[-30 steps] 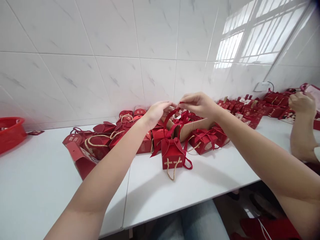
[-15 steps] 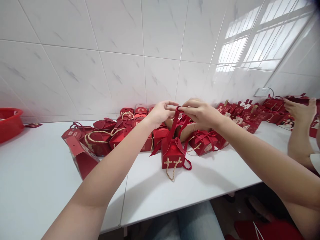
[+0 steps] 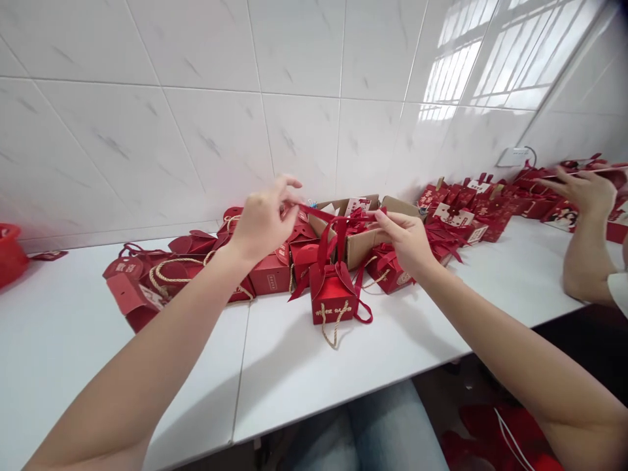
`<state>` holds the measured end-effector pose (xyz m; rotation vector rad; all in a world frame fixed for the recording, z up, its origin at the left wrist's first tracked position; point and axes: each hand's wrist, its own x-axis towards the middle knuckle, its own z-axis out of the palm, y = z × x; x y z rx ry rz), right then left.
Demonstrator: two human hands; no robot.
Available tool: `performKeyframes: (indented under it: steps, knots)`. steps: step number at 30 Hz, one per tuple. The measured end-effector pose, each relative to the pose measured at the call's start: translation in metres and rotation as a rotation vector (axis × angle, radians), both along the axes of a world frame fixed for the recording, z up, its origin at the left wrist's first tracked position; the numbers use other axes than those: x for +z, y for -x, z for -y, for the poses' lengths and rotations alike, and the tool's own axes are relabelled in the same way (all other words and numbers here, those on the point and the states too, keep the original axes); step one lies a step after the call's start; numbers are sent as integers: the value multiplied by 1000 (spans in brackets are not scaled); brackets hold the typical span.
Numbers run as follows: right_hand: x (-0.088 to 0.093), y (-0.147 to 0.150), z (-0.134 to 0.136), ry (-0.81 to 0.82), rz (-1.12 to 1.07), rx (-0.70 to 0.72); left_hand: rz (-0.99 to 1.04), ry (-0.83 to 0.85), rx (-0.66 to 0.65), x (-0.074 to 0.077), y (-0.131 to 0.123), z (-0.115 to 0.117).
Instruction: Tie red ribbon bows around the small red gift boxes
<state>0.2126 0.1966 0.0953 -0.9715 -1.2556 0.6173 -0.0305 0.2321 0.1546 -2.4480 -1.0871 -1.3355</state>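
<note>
A small red gift box (image 3: 332, 302) with gold lettering and a gold cord handle stands upright on the white table. A red ribbon (image 3: 324, 245) rises from its top and is crossed above it. My left hand (image 3: 269, 216), up and to the left of the box, pinches one ribbon end. On the other side my right hand (image 3: 400, 239) grips the other end between thumb and fingers. The ribbon is stretched nearly level between both hands. A ribbon loop hangs down at the box's right side onto the table.
Several red gift boxes (image 3: 269, 273) crowd the table by the tiled wall. Behind the ribboned box sits an open cardboard carton (image 3: 362, 252). A red basin (image 3: 10, 255) stands at far left. At far right a co-worker's hand (image 3: 586, 190) is among more red boxes.
My hands have moved apart, left hand leftward and right hand rightward, drawing the ribbon ends out sideways over the box. The view has shifted slightly. The co-worker's hand has moved left.
</note>
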Motion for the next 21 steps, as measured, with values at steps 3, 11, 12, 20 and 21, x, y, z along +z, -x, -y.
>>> performKeyframes:
  steps: [3, 11, 12, 20, 21]
  knots:
    - [-24, -21, 10, 89, 18, -89, -29, 53, 105, -15, 33, 0]
    - [-99, -93, 44, 185, 523, -530, -172, 388, 367, -77, 113, 25]
    - [-107, -99, 47, 189, 587, -552, -197, 413, 398, -83, 118, 29]
    - [-125, -102, 58, 179, 738, -624, -285, 470, 510, -110, 114, 34]
    - [-124, -101, 59, 184, 739, -632, -286, 465, 519, -111, 114, 33]
